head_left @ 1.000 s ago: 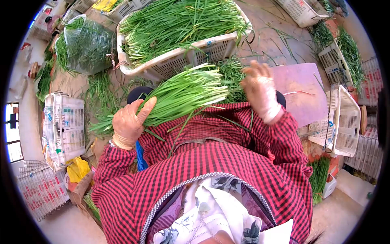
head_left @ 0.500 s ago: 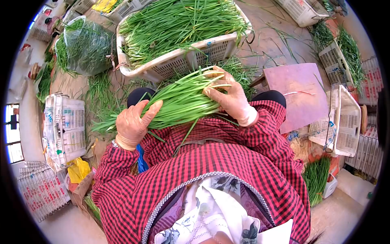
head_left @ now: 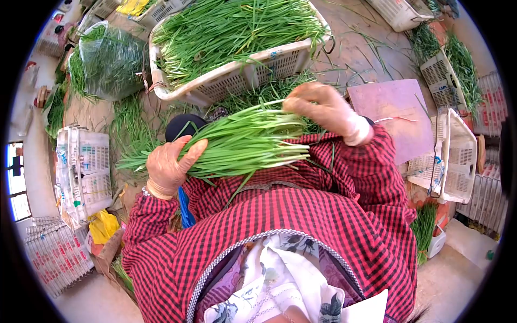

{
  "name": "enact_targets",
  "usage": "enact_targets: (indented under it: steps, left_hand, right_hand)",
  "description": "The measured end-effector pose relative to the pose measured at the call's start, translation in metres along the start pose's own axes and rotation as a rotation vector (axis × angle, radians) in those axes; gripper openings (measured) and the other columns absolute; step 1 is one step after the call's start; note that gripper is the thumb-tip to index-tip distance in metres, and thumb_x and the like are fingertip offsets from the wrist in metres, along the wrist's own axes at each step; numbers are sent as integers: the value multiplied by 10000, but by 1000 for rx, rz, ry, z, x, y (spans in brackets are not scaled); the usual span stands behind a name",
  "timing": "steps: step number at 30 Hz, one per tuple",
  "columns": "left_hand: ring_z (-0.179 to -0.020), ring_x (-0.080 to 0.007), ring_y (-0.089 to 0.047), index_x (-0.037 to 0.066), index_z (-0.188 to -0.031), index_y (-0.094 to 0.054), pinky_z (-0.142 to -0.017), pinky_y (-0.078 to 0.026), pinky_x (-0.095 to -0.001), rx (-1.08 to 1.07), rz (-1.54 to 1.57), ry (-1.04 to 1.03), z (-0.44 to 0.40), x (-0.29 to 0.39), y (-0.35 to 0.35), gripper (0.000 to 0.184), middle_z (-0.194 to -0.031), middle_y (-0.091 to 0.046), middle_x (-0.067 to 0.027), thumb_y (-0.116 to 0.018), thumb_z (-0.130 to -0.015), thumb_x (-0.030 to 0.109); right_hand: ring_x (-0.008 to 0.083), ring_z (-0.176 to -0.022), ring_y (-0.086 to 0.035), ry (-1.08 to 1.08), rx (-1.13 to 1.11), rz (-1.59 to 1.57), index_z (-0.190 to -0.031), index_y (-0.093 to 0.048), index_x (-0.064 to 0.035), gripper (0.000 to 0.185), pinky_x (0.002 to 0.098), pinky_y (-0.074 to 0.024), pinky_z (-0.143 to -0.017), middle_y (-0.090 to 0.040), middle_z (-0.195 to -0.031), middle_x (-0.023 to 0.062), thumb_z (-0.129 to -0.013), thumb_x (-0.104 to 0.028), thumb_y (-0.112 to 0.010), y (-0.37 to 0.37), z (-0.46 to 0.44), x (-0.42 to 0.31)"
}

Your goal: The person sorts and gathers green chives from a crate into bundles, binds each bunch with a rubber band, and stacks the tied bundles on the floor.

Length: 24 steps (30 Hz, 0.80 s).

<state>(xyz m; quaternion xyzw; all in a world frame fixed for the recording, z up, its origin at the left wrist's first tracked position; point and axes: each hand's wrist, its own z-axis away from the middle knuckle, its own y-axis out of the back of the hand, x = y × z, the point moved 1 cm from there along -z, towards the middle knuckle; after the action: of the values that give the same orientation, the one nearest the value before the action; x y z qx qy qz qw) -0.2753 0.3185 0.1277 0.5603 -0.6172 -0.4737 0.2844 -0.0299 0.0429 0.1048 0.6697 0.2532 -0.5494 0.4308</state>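
Note:
My left hand (head_left: 173, 164), in a thin glove, is wrapped round a bunch of long green stalks (head_left: 247, 142) lying across my lap. The pale cut ends point right and the leafy ends stick out to the left of the hand. At the upper right of the bunch, my right hand (head_left: 322, 107), also gloved, has its fingertips pinched on the end of a single pale stalk. Beyond the bunch stands a white crate (head_left: 237, 75) heaped with similar stalks.
Loose greens (head_left: 132, 121) lie on the floor. A filled plastic bag (head_left: 110, 62) stands at upper left. A pinkish board (head_left: 393, 116) is at right, near a tipped white crate (head_left: 458, 156). More crates (head_left: 83, 167) are at left.
My right hand touched the pale ends half a second ago; it has since moved right and pinches one stalk's end. My left hand keeps its hold, slightly further left.

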Motion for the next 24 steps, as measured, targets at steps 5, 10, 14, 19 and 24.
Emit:
enact_targets:
  steps: [5, 10, 14, 19, 24]
  left_hand:
    - [-691, -205, -646, 324, -1291, -605, -543, -504, -322, -25, 35, -58, -4, 5, 1, 566, -992, -691, -61, -659, -768, 112]
    - [-718, -225, -662, 287, -1306, -604, -575, -513, -334, -102, 257, 43, -6, 10, 2, 626, -977, -690, -57, -687, -717, 94]
    - [-885, -275, -692, 140, -1322, -600, -722, -545, -338, -340, 608, 190, -4, 16, -2, 682, -1073, -690, -88, -731, -656, 71]
    - [-1032, -122, -635, 24, -1302, -569, -919, -494, -270, -519, 1497, 758, 12, 27, -10, 535, -1144, -672, -60, -754, -802, 73]
    - [-797, -138, -669, 7, -1255, -567, -680, -541, -239, -581, 1778, 1120, 33, 28, -26, 399, -1015, -695, -87, -694, -886, 93]
  right_hand:
    - [257, -841, -632, 37, -99, 247, -874, -746, -31, 168, 375, -491, -796, -678, -867, 110, -844, -197, -746, -39, -17, 3]
    - [232, -815, -620, 266, 184, 212, -862, -674, -16, 116, 356, -489, -780, -648, -835, 85, -835, -101, -747, -43, -5, 4]
    - [162, -814, -612, 117, 253, -32, -918, -678, -22, 118, 291, -490, -773, -656, -855, 55, -900, -137, -699, -22, 6, 0]
    - [179, -979, -649, 147, 372, -593, -991, -686, -23, 167, 333, -478, -946, -701, -946, 60, -974, -168, -607, 28, 22, -3]
    - [183, -959, -653, 35, 530, 270, -1086, -682, -31, 176, 317, -488, -903, -687, -984, 78, -944, -120, -629, 41, 38, 50]
